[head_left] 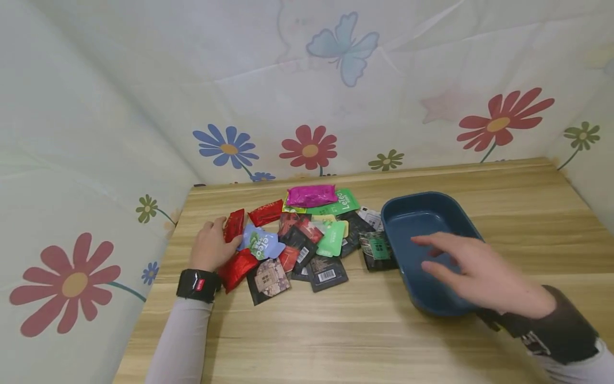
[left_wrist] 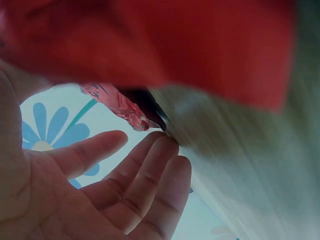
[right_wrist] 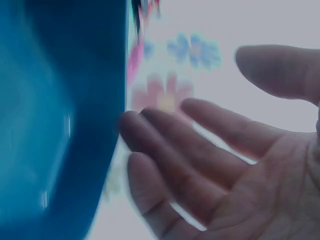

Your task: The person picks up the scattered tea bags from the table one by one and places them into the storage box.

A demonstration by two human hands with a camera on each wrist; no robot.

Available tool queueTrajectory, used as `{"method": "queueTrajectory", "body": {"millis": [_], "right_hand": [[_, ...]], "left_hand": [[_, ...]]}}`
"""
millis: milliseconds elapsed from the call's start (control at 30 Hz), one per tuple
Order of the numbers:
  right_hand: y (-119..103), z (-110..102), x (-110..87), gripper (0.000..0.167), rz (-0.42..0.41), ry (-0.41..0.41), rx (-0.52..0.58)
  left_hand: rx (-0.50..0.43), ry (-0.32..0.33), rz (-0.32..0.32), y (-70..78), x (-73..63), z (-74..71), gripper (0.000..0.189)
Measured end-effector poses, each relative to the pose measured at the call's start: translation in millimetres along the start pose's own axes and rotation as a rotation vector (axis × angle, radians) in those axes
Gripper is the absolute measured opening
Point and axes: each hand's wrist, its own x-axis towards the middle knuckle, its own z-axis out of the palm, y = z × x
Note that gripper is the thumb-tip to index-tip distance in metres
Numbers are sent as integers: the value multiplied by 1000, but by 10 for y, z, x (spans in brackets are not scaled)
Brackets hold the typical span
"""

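Note:
My left hand (head_left: 211, 248) is at the left end of a loose spread of small packets, beside an upright-leaning red packet (head_left: 234, 226). In the left wrist view its fingers (left_wrist: 145, 185) are loosely extended, fingertips close to the wood surface, with a crinkled red packet (left_wrist: 117, 106) just beyond them. A blurred red wrapper fills the top of that view and hides part of the hand. Another red packet (head_left: 238, 270) and a blue LeTea packet (head_left: 261, 242) lie close to this hand. Over the blue plastic tub (head_left: 431, 306), my right hand (head_left: 472, 269) hovers with relaxed, spread fingers, holding nothing.
Black sachets (head_left: 328, 273), a green packet (head_left: 332, 240) and a magenta packet (head_left: 312, 196) lie mid-table in an overlapping pile. One black-and-green sachet (head_left: 376, 249) sits against the tub's left side. A flower-printed sheet (head_left: 408, 106) walls the wooden table (head_left: 336, 341) behind.

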Motion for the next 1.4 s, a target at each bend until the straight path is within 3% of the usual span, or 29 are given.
{"method": "queueTrajectory", "body": {"millis": [133,233,300,500,600,667,833,1000,1133,1400], "right_hand": [[463,-258,-54,46,43,168,50],[806,-303,-123,49,130,212,109],[969,-258,-175,53,205,177,152],[1205,-12,-345,68,346,-77,297],[1214,67,-408,69,414,-132,365],[1191,96,-431,70,445,-135,354],[1088,158,-435,68,428,-82,234],[1010,242,-427,59,362,16,165],[1006,285,-429,61,340,-5,219],[977,288,-429,68,403,-96,230]], "left_hand": [[3,7,18,21,4,-25,75],[5,7,22,14,-3,-31,74],[2,7,20,-3,-11,-31,74],[-36,59,41,-9,-49,-85,70],[-57,103,75,78,-104,-160,68],[-55,137,117,168,-168,-223,68],[-33,220,272,480,-356,-372,68],[-56,251,417,877,-490,-420,68],[-57,220,538,1250,-548,-358,68],[-29,87,822,2113,-583,-182,62]]}}
